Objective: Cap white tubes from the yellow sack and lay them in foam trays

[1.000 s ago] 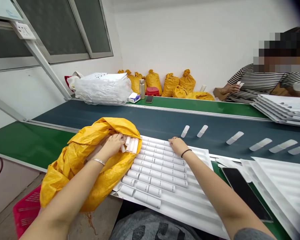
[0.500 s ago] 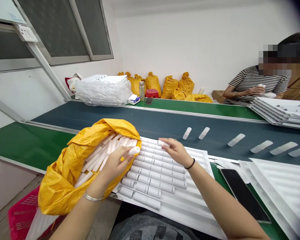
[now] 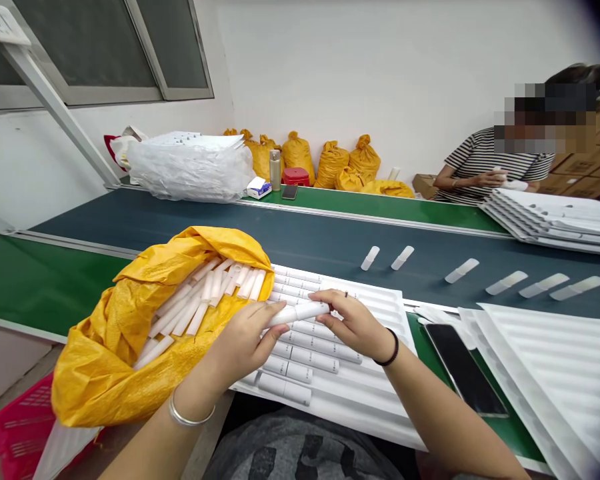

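- At the near edge, a grey shirt (image 3: 300, 448) shows below the forearms; a red basket (image 3: 17, 433) stands low at the left.
- A yellow sack (image 3: 115, 383), its mouth wide, leans beside the left forearm, with loose white tubes (image 3: 195, 307) piled inside.
- The left hand (image 3: 247, 339), a silver bangle (image 3: 193, 415) on its wrist, pinches a plain tube (image 3: 279, 316) between thumb and fingers.
- The right hand (image 3: 355, 325), with a black band (image 3: 393, 348) at the wrist, pinches a printed piece (image 3: 314, 309) by its right end.
- Plain tube and printed piece meet end to end in one line, above the tray; how deep one sits in the other I cannot tell.
- Beneath the hands, the ridged white tray (image 3: 367, 403) carries rows of printed tubes (image 3: 283, 388) at its left; grooves on the right lie bare.
- Right of it, a dark phone (image 3: 464, 368) and more white trays (image 3: 540, 373) rest on the green desk (image 3: 423, 343).
- Beyond runs a dark belt (image 3: 310, 233), six white pieces (image 3: 461, 271) spaced along its right half.
- Across the belt are a plastic-wrapped bundle (image 3: 190, 167), a small box (image 3: 259, 188), a bottle (image 3: 275, 170) and stacked trays (image 3: 555, 217).
- Behind those trays, a person in a striped top (image 3: 480, 157) holds something white.
- Tied yellow bags (image 3: 331, 165) line the back wall (image 3: 360, 67).
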`<state>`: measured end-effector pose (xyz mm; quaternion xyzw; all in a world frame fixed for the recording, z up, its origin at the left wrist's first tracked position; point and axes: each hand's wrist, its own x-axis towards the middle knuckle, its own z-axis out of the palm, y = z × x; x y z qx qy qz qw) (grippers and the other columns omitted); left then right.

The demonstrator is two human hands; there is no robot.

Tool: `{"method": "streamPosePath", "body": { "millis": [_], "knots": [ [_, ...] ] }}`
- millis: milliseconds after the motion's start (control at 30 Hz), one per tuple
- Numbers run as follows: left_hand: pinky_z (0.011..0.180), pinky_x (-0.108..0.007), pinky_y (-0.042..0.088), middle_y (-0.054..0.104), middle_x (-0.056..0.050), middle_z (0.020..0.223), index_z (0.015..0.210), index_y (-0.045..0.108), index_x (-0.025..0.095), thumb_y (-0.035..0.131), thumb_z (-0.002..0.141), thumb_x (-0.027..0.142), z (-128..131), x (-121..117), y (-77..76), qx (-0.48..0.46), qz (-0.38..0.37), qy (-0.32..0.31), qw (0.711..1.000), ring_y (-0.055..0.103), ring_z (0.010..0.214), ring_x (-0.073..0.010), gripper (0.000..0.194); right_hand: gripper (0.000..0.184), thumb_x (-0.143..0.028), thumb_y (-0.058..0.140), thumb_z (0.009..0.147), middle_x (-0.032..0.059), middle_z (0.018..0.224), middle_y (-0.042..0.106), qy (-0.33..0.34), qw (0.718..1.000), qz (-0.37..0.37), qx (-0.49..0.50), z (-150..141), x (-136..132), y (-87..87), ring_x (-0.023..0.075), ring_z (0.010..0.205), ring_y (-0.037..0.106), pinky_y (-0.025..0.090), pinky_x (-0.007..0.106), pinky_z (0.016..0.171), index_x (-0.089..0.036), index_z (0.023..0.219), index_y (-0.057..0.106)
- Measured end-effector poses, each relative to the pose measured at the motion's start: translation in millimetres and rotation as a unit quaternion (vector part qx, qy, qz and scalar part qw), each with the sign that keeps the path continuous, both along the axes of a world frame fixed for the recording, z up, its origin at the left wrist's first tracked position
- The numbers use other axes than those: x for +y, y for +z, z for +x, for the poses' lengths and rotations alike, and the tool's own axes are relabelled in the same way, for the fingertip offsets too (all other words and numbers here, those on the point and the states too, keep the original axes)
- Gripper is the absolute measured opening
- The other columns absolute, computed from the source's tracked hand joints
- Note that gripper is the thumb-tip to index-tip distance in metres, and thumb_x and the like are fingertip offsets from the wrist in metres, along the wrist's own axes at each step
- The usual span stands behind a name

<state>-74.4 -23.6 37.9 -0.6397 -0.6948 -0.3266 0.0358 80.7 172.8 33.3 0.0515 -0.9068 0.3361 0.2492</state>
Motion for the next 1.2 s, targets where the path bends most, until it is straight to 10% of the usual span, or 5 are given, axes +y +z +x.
{"method": "streamPosePath", "body": {
  "millis": [367, 733, 900, 1067, 1200],
  "knots": [
    [0.077, -0.035, 0.049, 0.064, -0.008, 0.092, 0.127, 0.052, 0.022, 0.053, 0.089, 0.021, 10.0, -6.3, -17.0, 0.022, 0.058, 0.020, 0.998, 0.058, 0.085, -0.0211, 0.038, 0.030, -0.040, 0.051, 0.091, 0.0028, 0.074, 0.061, -0.015, 0.985, -0.136, -0.101, 3.9, -7.4, -11.0, 0.0119, 0.058, 0.050, 0.041, 0.025, 0.054, -0.018, 0.110, 0.060],
    [0.070, -0.036, 0.050, 0.062, -0.008, 0.084, 0.150, 0.006, 0.018, 0.048, 0.091, 0.015, 20.9, 0.6, -28.8, 0.105, 0.012, -0.023, 0.994, 0.055, 0.075, -0.0215, 0.073, 0.029, -0.040, 0.047, 0.093, 0.0016, 0.073, 0.057, 0.010, 0.946, -0.298, -0.127, 7.9, -34.1, -23.1, 0.0109, 0.060, 0.049, 0.042, 0.023, 0.055, -0.016, 0.105, 0.060],
    [0.076, -0.038, 0.052, 0.062, -0.008, 0.092, 0.150, 0.004, 0.022, 0.054, 0.089, 0.027, 11.5, -0.6, -42.9, 0.101, -0.083, -0.050, 0.990, 0.058, 0.082, -0.0231, 0.079, 0.021, -0.034, 0.067, 0.079, 0.0058, 0.086, 0.062, -0.024, 0.977, -0.024, -0.209, -2.9, -22.0, -41.2, 0.0167, 0.076, 0.056, 0.046, 0.028, 0.072, -0.017, 0.093, 0.067],
    [0.104, -0.040, 0.038, 0.056, -0.014, 0.124, 0.131, 0.047, 0.016, 0.045, 0.090, 0.032, -72.4, 2.1, -44.1, 0.004, -0.141, 0.251, 0.958, 0.050, 0.119, -0.0270, 0.044, 0.021, -0.024, 0.053, 0.085, 0.0085, 0.098, 0.065, -0.282, 0.920, 0.079, -0.261, -37.4, 61.6, -51.9, 0.0193, 0.091, 0.058, 0.044, 0.028, 0.081, -0.017, 0.101, 0.064],
    [0.089, -0.047, 0.046, 0.061, -0.026, 0.110, 0.116, 0.055, 0.004, 0.048, 0.081, 0.026, -146.8, -1.8, -49.5, -0.035, -0.190, 0.400, 0.896, 0.059, 0.104, -0.0367, 0.042, 0.030, -0.025, 0.048, 0.087, 0.0152, 0.098, 0.067, -0.408, 0.854, 0.053, -0.318, -52.4, 134.2, -57.1, 0.0240, 0.093, 0.062, 0.045, 0.030, 0.078, -0.009, 0.107, 0.063]
  ]
}}
